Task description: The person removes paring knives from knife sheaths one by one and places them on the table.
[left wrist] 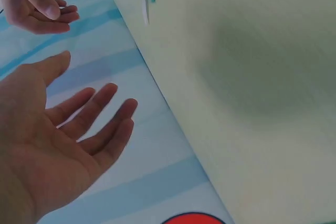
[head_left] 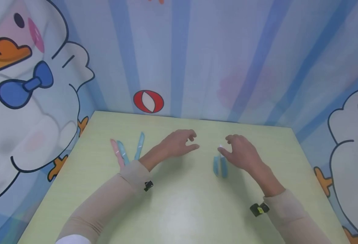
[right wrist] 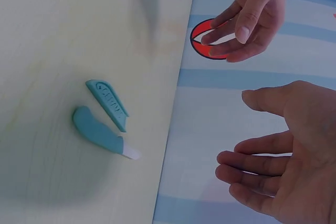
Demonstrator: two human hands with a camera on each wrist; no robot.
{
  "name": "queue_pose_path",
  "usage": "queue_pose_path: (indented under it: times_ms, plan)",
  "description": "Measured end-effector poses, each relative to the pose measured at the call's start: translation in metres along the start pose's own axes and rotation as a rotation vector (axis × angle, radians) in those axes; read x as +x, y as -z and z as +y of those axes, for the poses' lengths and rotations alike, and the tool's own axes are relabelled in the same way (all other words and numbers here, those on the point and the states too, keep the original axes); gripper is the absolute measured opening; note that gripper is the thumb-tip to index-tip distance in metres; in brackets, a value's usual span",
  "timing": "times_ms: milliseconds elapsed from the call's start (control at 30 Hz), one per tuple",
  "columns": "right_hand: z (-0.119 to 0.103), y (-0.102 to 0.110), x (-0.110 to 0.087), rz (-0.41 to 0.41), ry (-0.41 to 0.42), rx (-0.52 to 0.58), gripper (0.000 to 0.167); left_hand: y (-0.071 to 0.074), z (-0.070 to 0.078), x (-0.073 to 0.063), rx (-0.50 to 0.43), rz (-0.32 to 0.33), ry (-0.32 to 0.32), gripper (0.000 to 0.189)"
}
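My left hand (head_left: 179,143) hovers over the middle of the table with its fingers loosely bent, and nothing is in it. Across from it, my right hand (head_left: 243,152) is also empty, fingers relaxed, just above and beside two small blue pieces. One is a curved blue handle (right wrist: 100,132) with a short white tip (right wrist: 130,151). Beside it lies a straight blue cover-like piece (right wrist: 107,103) with raised lettering. Both palms show in the wrist views, with the left palm (left wrist: 58,150) and right palm (right wrist: 307,156) facing inward.
Left of my left forearm lie a slim pink piece (head_left: 117,150), a blue piece (head_left: 123,152) close beside it, and another blue piece (head_left: 139,145), their lower ends partly hidden by the sleeve. The pale table (head_left: 179,203) meets a printed cloth backdrop (head_left: 209,61).
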State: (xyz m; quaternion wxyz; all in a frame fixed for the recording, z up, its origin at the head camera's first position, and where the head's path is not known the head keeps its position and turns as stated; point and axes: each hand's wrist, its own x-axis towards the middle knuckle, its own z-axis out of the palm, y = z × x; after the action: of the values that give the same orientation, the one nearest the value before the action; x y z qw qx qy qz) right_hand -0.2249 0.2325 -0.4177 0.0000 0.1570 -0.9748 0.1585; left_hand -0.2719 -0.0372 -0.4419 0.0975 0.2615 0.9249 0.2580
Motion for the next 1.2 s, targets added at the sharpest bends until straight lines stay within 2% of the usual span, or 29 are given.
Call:
queue_pose_path:
  times_ms: [200,433,600,733,1000,1200]
  plan:
    - [-0.008,0.007,0.006,0.054,0.033,-0.014,0.054,0.018,-0.013,0.002,0.111,-0.054,-0.071,0.058]
    - [-0.027,0.008,0.018,0.099,0.069,0.007,0.056,0.038,-0.025,-0.008,0.268,-0.060,-0.106,0.062]
    - [-0.039,0.010,0.023,0.116,0.088,0.036,0.060,0.051,-0.033,-0.012,0.334,-0.055,-0.144,0.059]
    - [-0.048,0.010,0.027,0.120,0.094,0.051,0.062,0.064,-0.036,-0.013,0.389,-0.076,-0.157,0.056]
    - [-0.065,0.001,0.038,0.157,0.115,0.094,0.062,0.084,-0.048,-0.012,0.494,-0.080,-0.184,0.055]
    - [-0.079,-0.010,0.044,0.178,0.138,0.156,0.059,0.093,-0.057,-0.018,0.508,-0.079,-0.204,0.056]
